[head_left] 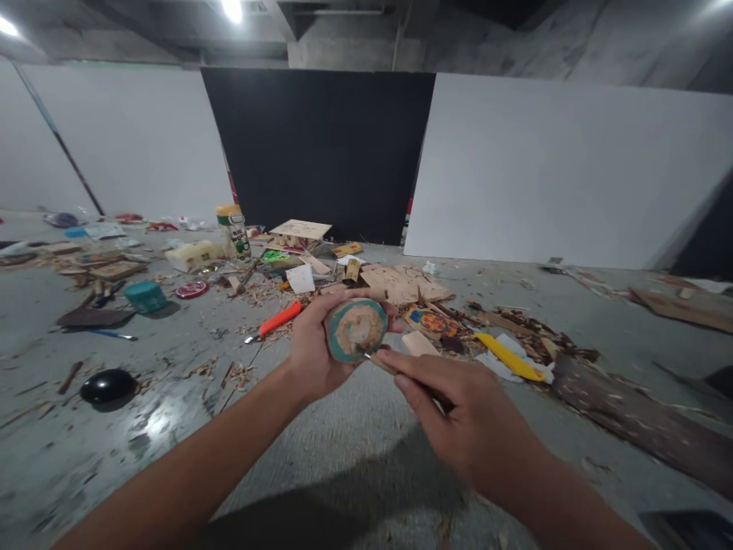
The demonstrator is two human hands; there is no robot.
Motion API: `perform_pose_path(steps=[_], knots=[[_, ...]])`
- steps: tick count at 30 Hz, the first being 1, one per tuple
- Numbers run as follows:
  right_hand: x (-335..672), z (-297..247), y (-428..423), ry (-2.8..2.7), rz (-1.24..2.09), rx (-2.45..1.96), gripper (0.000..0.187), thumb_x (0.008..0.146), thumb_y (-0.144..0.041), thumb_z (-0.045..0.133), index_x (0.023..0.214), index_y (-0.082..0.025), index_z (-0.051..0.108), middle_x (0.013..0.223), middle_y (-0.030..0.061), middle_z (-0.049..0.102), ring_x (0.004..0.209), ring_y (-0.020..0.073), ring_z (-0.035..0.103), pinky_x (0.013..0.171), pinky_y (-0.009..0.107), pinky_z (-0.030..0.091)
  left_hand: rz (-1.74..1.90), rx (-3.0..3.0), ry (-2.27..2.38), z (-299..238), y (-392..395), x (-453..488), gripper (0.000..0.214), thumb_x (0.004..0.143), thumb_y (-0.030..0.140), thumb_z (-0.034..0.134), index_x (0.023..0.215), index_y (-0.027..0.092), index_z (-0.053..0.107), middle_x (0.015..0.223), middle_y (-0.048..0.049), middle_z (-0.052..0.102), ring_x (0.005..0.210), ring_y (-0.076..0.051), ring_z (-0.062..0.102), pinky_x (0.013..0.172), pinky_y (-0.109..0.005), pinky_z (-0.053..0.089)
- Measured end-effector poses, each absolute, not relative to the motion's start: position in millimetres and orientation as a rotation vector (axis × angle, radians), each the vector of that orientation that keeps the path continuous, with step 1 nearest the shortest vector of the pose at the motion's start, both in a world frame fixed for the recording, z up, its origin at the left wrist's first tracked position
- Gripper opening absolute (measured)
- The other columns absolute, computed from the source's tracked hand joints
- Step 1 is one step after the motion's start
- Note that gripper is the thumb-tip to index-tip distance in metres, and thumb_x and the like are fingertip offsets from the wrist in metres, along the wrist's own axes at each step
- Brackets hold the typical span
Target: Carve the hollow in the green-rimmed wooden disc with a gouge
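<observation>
A round wooden piece with a teal-painted rim and a rough, bare wood middle faces me. My left hand wraps around its left side and back, with fingertips showing at the right edge. In my right hand is a slim carving tool with a wooden handle and a dark metal end. Its tip meets the lower part of the piece, near the line between teal and bare wood; the exact blade shape is too small to tell. An orange utility knife lies on the floor left of my left hand.
Wood shavings and scraps cover the concrete floor. On the left are a black rounded object, a teal block and a yellow-capped canister. To the right lie a yellow knife-like tool and a dark plank. Panels stand behind.
</observation>
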State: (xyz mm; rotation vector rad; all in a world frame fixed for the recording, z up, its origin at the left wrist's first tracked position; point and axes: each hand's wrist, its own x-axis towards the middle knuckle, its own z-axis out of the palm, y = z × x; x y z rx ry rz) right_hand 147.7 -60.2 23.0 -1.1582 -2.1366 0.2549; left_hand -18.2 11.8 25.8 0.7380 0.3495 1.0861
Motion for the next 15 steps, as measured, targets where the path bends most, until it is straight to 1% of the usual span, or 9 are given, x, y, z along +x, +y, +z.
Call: perform_pose_path(steps=[3,6,8,11,15], knots=[[148.6,23.6,-61.1,-2.142,0.262,-1.155,0.035,0.093,-0.016,0.050,0.121,-0.021,0.071,0.104,0.0072,0.079,0.084,0.0216,0.075,0.073,0.035,0.059,1.060,0.704,0.345,27.5,10.4,-18.8,0.033,0.080,0.037,0.049,0.094,0.013,0.067,0.080,-0.0120,0.071,0.074,-0.027,0.071,0.056,-0.032,0.053],[150.7,23.5,-62.5,-2.159,0.223,-1.164,0.035,0.092,-0.017,0.051,0.120,-0.021,0.071,0.108,0.0071,0.078,0.086,0.0225,0.076,0.076,0.036,0.060,1.082,0.720,0.310,28.4,9.3,-18.0,0.025,0.079,0.031,0.050,0.091,0.014,0.064,0.082,-0.0117,0.071,0.075,-0.027,0.071,0.060,-0.035,0.055],[152.9,23.5,-64.0,-2.166,0.164,-1.165,0.034,0.093,-0.019,0.051,0.119,-0.023,0.072,0.106,0.0061,0.078,0.081,0.0223,0.076,0.076,0.037,0.060,1.101,0.736,0.299,30.3,8.0,-17.4,0.022,0.078,0.027,0.048,0.089,0.014,0.062,0.083,-0.0131,0.071,0.077,-0.028,0.071,0.064,-0.038,0.056],[156.9,24.4,-66.7,-2.142,0.067,-1.177,0.035,0.093,-0.019,0.051,0.119,-0.027,0.073,0.103,0.0041,0.079,0.071,0.0208,0.076,0.073,0.037,0.062,1.144,0.722,0.311,34.5,5.9,-17.4,0.024,0.080,0.026,0.043,0.086,0.013,0.062,0.082,-0.0146,0.071,0.081,-0.030,0.072,0.068,-0.042,0.058],[161.4,27.3,-67.5,-2.095,-0.056,-1.197,0.033,0.092,-0.019,0.053,0.117,-0.028,0.073,0.102,0.0027,0.079,0.069,0.0208,0.076,0.070,0.038,0.063,1.168,0.674,0.335,36.8,6.3,-18.4,0.028,0.082,0.026,0.040,0.087,0.013,0.064,0.085,-0.0150,0.073,0.088,-0.032,0.072,0.075,-0.046,0.058]])
